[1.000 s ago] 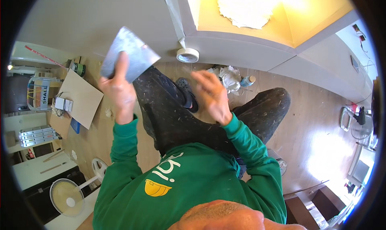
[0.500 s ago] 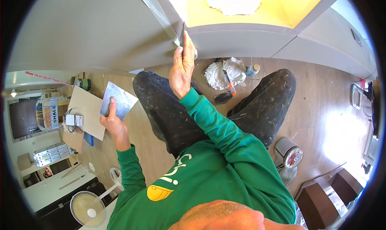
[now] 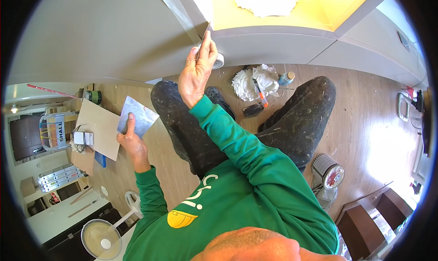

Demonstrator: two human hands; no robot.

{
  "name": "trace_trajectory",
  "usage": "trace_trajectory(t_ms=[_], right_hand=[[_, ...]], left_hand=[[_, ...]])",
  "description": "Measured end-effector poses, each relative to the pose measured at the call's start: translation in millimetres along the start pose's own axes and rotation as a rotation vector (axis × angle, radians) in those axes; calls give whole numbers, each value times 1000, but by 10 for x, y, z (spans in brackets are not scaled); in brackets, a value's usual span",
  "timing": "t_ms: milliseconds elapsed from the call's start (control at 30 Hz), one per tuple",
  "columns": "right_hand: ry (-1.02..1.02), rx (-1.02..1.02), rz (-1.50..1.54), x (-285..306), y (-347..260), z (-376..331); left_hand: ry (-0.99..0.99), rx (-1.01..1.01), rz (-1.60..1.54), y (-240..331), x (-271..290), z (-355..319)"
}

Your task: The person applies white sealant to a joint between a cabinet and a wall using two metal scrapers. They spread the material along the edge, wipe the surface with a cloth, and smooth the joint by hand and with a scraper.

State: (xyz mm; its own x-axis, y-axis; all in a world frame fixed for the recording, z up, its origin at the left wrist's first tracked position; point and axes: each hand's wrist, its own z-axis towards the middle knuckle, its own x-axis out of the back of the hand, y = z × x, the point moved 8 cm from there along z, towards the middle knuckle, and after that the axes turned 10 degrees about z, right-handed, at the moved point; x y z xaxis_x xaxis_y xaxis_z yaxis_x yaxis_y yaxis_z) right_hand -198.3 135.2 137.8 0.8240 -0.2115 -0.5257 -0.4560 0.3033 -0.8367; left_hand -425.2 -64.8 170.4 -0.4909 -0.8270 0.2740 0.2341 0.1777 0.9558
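My right hand (image 3: 196, 76) is closed on a thin putty knife (image 3: 206, 33), seen almost edge-on. Its tip touches the corner where the grey panel (image 3: 109, 37) meets the frame of the lit niche (image 3: 223, 26). A strip of white tape or film (image 3: 175, 12) runs along that panel's edge, and a white tape roll (image 3: 219, 61) shows just beside my fingers. Lower on the left, my left hand (image 3: 133, 147) grips a flat grey metal plate (image 3: 145, 117), thumb on top. Pale smears mark its far edge.
Between my knees lie a crumpled white cloth (image 3: 255, 83), an orange-and-black tool (image 3: 261, 94) and a small bottle (image 3: 287, 78). A paint can (image 3: 327, 172) stands at my right, cardboard (image 3: 98, 126) at my left. Behind are a fan (image 3: 101, 238) and a folded ladder (image 3: 61, 176).
My right hand has tilted and shifted slightly left and down, leaving the tape roll more visible. My left hand and the plate have moved slightly right and down.
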Motion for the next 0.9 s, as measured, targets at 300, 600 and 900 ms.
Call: trace_trajectory(t_ms=[300,600,900], right_hand=[[-50,-1,-78,284,129,-100],[-3,-16,-36,218,159,-35],[118,46,-104,-104,244,-53]], left_hand=[[-19,26,-25,-77,6,25],[-32,34,-27,-93,-21,-1],[-12,68,-19,-174,72,20]])
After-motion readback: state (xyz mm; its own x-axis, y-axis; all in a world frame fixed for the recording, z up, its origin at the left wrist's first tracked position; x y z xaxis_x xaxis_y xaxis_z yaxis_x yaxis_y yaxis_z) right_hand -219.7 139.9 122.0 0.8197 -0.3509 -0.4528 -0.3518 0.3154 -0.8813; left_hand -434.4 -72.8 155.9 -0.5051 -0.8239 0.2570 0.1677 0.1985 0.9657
